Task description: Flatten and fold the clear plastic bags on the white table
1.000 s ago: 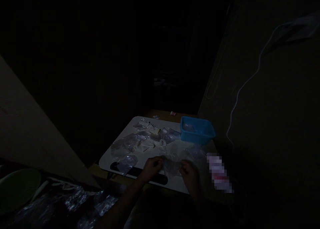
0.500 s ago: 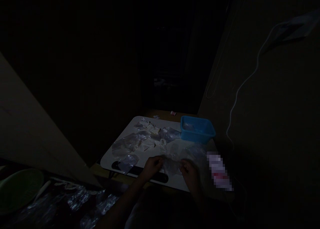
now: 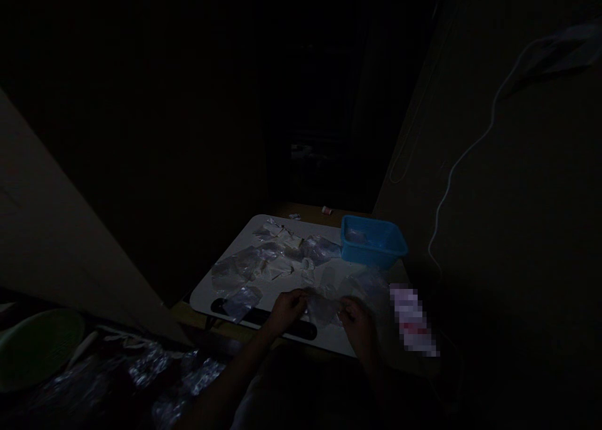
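My forearms reach in over the table's near edge [image 3: 329, 341], left hand [image 3: 286, 309] and right hand [image 3: 358, 325] facing each other. My fingertips, pinched narrow, hold a clear plastic bag [image 3: 323, 311] between them; farther right sits a blue basket [image 3: 367, 254].

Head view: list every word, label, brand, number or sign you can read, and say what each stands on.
No text can be read.
Red-and-white item behind the table: too small and dim to read.
Pixelated patch: blurred out.
Clear plastic between the hands: no lettering visible.
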The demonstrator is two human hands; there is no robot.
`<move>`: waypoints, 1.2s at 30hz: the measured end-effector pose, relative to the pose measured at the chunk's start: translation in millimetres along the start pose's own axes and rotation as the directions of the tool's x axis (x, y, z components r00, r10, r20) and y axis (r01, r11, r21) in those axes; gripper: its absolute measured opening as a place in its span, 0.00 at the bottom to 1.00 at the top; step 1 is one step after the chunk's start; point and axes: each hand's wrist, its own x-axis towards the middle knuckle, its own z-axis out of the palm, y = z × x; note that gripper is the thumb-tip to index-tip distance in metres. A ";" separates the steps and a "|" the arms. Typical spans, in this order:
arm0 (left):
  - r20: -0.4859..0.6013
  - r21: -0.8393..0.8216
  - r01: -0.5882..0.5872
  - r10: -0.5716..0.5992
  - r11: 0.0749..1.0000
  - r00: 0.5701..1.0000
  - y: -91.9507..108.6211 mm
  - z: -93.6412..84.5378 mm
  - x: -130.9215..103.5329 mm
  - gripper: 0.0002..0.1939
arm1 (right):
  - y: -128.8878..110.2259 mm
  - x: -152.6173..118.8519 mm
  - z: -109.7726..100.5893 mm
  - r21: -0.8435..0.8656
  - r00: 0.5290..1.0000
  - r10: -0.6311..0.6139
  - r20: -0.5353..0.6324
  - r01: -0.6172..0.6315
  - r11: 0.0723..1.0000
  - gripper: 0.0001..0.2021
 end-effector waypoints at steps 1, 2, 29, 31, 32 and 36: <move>0.000 0.002 -0.002 0.002 1.000 1.000 0.7 -0.1 -0.2 0.15 | 0.0 -0.1 0.0 -0.003 1.000 0.003 -0.002 -0.003 1.000 0.15; 0.003 0.002 -0.004 0.004 1.000 1.000 1.3 -0.1 -0.5 0.15 | -0.3 -0.2 0.0 -0.004 1.000 0.009 0.000 -0.009 1.000 0.15; 0.046 0.167 0.038 -0.047 0.985 0.998 4.6 1.0 5.5 0.17 | -8.4 0.1 -2.2 0.031 0.992 0.036 -0.119 -0.032 0.999 0.19; 0.027 0.162 0.058 -0.063 0.985 0.998 4.2 2.0 7.4 0.17 | -9.2 0.2 -2.2 0.027 0.991 0.032 -0.132 -0.028 0.999 0.19; 0.017 0.161 0.061 -0.064 0.985 0.998 4.0 2.6 8.2 0.17 | -9.0 0.1 -2.1 0.028 0.992 0.032 -0.125 -0.029 0.999 0.20; 0.005 0.211 0.072 -0.075 0.975 0.997 3.3 4.3 10.5 0.20 | -3.2 0.0 -0.6 0.037 0.995 0.056 -0.077 -0.053 0.998 0.20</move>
